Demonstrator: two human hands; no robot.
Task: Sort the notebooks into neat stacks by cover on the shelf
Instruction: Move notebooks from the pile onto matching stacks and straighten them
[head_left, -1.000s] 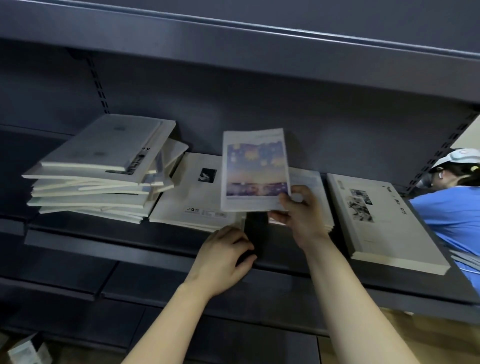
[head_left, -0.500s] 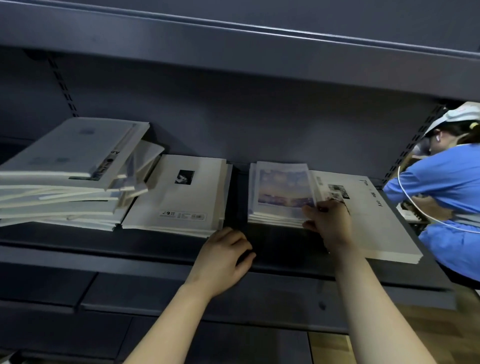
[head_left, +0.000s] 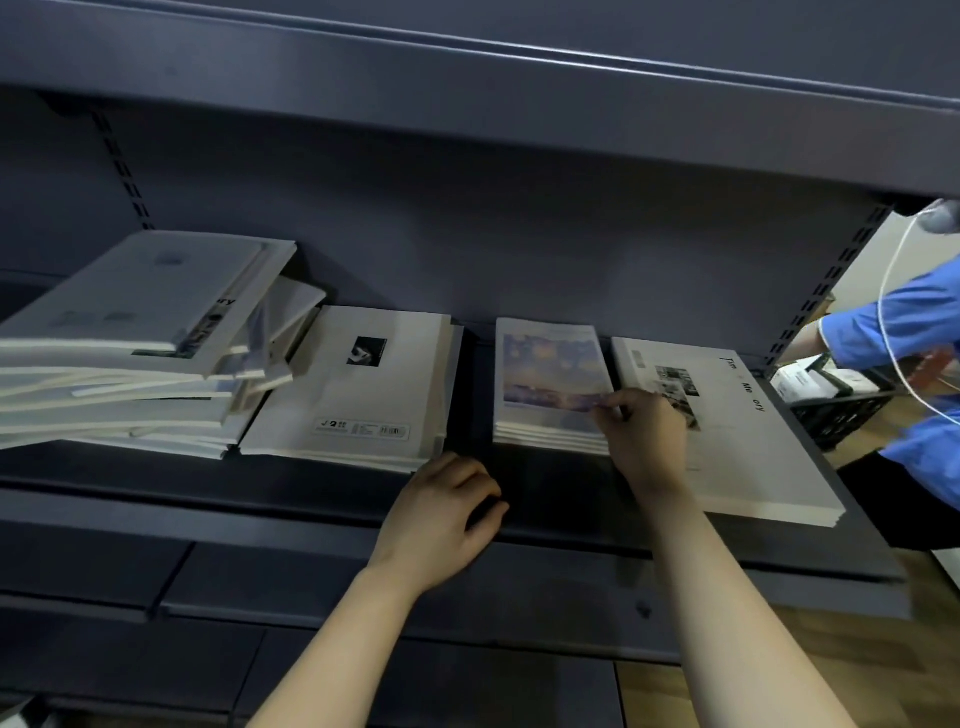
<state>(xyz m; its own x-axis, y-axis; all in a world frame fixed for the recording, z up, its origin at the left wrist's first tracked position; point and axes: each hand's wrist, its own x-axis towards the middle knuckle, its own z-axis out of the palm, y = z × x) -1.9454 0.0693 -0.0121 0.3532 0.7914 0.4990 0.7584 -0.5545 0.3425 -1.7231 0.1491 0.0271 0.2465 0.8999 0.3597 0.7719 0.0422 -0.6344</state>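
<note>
Several notebook piles lie on a dark grey shelf (head_left: 311, 493). At the left an untidy heap (head_left: 130, 353) leans askew. Beside it rests a white stack with a small black picture (head_left: 358, 384). Right of a gap sits a neat stack with a pastel sky cover (head_left: 550, 379), then a larger white stack with lettering (head_left: 727, 426). My right hand (head_left: 644, 431) rests on the sky stack's near right corner, fingertips pinching its top notebook's edge. My left hand (head_left: 447, 514) lies curled on the shelf's front edge, holding nothing.
The shelf above (head_left: 467, 93) overhangs the work area. A slotted upright (head_left: 826, 291) bounds the shelf on the right. Beyond it a person in a blue top (head_left: 914, 332) leans over a dark crate (head_left: 836, 410). Lower shelf fronts (head_left: 208, 582) sit beneath.
The sky-cover notebook, held upright a second ago, now lies flat on its stack. My right hand came down with it and stays on its corner. My left hand kept still.
</note>
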